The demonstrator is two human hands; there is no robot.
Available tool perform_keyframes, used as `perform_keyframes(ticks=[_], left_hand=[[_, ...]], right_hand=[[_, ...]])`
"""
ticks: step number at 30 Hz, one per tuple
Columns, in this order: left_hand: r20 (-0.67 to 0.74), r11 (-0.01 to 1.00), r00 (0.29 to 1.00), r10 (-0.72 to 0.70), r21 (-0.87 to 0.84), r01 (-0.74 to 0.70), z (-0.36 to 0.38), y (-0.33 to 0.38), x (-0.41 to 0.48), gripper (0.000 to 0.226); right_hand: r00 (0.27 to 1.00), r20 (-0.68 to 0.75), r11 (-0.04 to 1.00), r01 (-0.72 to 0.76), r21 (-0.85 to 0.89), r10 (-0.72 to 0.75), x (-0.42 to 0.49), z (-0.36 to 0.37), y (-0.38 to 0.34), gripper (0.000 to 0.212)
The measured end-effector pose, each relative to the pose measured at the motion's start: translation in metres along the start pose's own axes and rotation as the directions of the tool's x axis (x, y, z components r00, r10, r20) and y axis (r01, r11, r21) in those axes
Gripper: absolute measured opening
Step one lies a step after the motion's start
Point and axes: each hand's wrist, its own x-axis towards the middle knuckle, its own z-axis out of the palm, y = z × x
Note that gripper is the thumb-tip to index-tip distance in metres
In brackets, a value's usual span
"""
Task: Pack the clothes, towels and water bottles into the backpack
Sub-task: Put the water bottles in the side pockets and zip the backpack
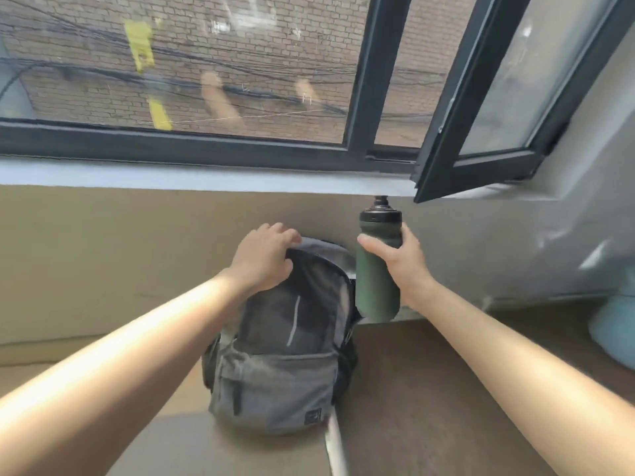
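A grey backpack (275, 383) stands upright on the table against the wall, its main compartment unzipped with a dark interior showing. My left hand (264, 259) grips the top rim of the opening and holds it apart. A dark green water bottle (374, 280) with a black cap is upright in the air just right of the backpack's top, above the table. My right hand (402, 266) is wrapped around the bottle's upper body from the right side.
The brown table (429, 389) runs up to a beige wall. A light blue cloth bundle (615, 334) lies at the table's far right edge. Above, a black-framed window sash (488, 132) swings open inward over the right side.
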Motion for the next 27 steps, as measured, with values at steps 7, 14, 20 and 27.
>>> perform_keyframes(ticks=[7,14,20,27], left_hand=[[-0.06,0.897,0.9,0.432,0.135,-0.421,0.044,0.074,0.002,0.032],[0.383,0.931,0.865,0.325,0.03,-0.364,0.146,0.133,-0.001,0.011],[0.504,0.992,0.86,-0.081,0.122,0.022,0.209,0.135,0.022,0.076],[0.351,0.931,0.867,-0.352,0.033,0.364,0.241,0.113,0.035,0.039]], right_hand=[[0.937,-0.149,0.941,-0.291,0.174,0.317,-0.017,-0.055,0.1,0.043],[0.874,-0.209,0.892,-0.396,0.218,0.439,-0.02,-0.084,0.186,0.054],[0.847,-0.223,0.867,-0.427,0.256,0.482,-0.024,-0.093,0.225,0.053],[0.817,-0.286,0.859,-0.426,0.284,0.5,-0.02,-0.102,0.229,0.06]])
